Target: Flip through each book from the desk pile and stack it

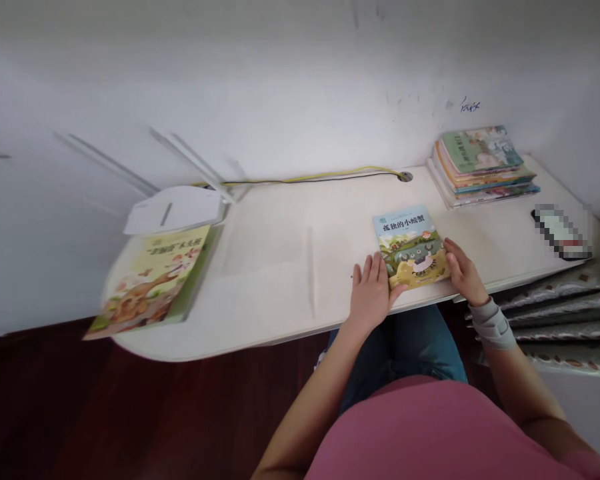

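A thin picture book (411,243) with a blue top and a cartoon crab on its cover lies flat near the table's front edge. My left hand (371,290) rests at its left side, fingers stretched out and the thumb over the lower left corner. At the right edge of the book is my right hand (466,273), its fingers extended and the thumb against the cover's side; a grey band circles that wrist. Both hands touch the book without visibly closing round it.
A stack of books (483,163) stands at the back right, near a dark-edged phone-like object (563,233), partly pixelated. Farther left, a yellow-green book (155,280) overhangs the rounded end of the white table (265,267), beside a white object (175,210). Cables (310,178) run along the wall.
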A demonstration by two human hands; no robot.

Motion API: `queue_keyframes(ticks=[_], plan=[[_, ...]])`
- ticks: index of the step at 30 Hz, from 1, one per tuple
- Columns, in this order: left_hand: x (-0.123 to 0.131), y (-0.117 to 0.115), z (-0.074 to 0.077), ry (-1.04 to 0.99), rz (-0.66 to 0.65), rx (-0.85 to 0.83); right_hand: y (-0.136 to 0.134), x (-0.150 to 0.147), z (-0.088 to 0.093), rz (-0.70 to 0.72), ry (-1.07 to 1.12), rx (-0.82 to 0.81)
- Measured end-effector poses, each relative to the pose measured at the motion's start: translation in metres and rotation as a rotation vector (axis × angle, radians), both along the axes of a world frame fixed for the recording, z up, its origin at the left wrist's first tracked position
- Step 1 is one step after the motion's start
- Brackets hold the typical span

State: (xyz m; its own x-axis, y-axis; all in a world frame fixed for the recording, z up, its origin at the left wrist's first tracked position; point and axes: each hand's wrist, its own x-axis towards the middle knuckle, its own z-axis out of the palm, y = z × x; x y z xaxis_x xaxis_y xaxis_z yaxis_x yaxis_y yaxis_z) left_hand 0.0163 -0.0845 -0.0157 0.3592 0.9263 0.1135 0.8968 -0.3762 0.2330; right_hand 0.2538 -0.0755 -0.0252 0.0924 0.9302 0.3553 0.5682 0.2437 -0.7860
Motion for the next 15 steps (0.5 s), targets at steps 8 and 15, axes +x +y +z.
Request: queue_keyframes(ticks=[8, 15], plan=[[0.000, -0.001, 0.000, -0.042, -0.001, -0.004, 0.001, -0.011, 0.031, 0.100, 0.367, -0.082], [0.003, -0.005, 0.003, -0.101, -0.001, -0.010, 0.035, -0.067, 0.062, 0.277, 0.267, 0.068]])
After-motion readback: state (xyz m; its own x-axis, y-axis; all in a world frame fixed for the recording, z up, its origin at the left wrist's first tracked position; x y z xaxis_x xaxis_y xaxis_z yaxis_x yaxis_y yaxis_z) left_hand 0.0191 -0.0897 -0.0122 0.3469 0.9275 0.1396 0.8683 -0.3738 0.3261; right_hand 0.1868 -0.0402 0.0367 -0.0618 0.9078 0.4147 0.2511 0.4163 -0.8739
